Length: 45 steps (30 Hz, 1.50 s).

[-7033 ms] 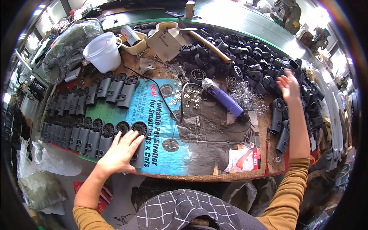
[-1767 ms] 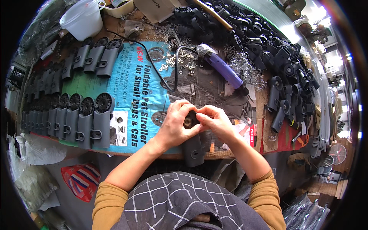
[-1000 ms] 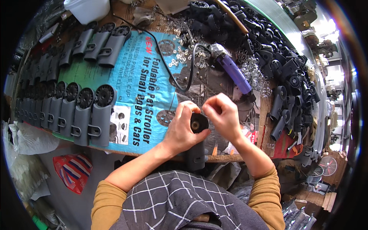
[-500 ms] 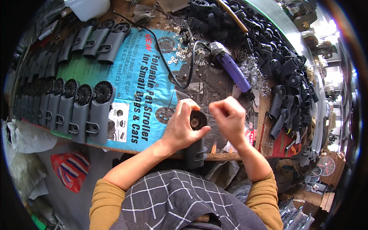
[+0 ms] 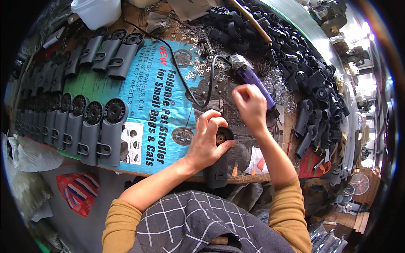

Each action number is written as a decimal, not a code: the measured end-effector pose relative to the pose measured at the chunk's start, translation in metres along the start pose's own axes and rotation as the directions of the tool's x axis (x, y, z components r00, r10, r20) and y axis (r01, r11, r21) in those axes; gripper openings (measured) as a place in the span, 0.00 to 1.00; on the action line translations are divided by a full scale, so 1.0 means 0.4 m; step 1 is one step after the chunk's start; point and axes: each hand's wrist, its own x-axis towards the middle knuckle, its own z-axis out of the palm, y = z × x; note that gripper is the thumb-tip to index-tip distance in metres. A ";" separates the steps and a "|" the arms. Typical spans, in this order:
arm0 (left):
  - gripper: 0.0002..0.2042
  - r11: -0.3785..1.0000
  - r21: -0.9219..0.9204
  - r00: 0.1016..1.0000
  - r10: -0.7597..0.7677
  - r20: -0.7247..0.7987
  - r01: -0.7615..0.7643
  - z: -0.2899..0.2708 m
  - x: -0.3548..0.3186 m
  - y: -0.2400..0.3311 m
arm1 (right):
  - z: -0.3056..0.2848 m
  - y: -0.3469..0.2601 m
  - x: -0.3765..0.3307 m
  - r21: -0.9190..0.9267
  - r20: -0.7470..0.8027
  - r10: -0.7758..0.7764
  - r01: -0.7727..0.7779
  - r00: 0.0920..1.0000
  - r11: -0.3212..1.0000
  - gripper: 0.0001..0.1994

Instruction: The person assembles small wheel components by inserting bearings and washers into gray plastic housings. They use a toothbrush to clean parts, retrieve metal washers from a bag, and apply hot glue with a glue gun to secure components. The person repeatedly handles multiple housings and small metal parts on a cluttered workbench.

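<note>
My left hand [image 5: 207, 141] is wrapped round the round head of a dark grey plastic housing [image 5: 218, 173], its thumb and fingers on either side of a brass-coloured centre [image 5: 220, 138]. The housing's lower end reaches over the table's near edge. Raised over the table, my right hand [image 5: 252, 105] is closed with the fingers curled in; whatever it may hold is hidden. Just beyond it lies a purple corded power tool [image 5: 252, 78], partly covered by this hand. The tool's black cable [image 5: 209, 82] loops away to the left.
Rows of similar grey housings [image 5: 110, 143] stand at the left on a printed blue cardboard sheet [image 5: 139, 92]. Small pale nuts [image 5: 198, 69] and silvery metal parts [image 5: 276, 88] lie scattered at the back. Black plastic parts [image 5: 320, 84] are heaped at the right. A white tub [image 5: 97, 12] stands far left.
My right hand has moved up and away from the housing toward the purple tool. My left hand still holds the housing, now slightly further right in view.
</note>
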 end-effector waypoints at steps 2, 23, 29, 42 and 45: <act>0.24 1.000 -0.007 1.000 -0.004 -0.020 0.004 0.004 -0.003 0.002 | -0.056 -0.027 -0.090 0.441 0.289 0.247 -0.357 0.925 0.823 0.07; 0.08 1.000 0.005 0.997 0.010 0.081 -0.010 -0.002 -0.001 0.005 | -0.046 0.171 0.109 -0.461 0.136 0.089 -0.017 0.987 0.887 0.31; 0.09 1.000 0.009 0.998 0.023 0.065 -0.024 0.002 -0.004 0.001 | -0.213 0.052 0.013 -0.054 -0.213 0.004 -0.015 0.977 0.998 0.23; 0.07 0.999 0.025 0.996 0.028 0.082 -0.031 0.001 -0.006 -0.002 | -0.149 -0.063 -0.118 0.940 -0.268 0.333 0.169 0.904 0.297 0.31; 0.08 0.999 -0.023 0.996 -0.035 0.085 0.038 0.002 -0.007 -0.001 | -0.209 -0.110 -0.160 0.966 -0.211 0.221 0.168 0.952 0.196 0.38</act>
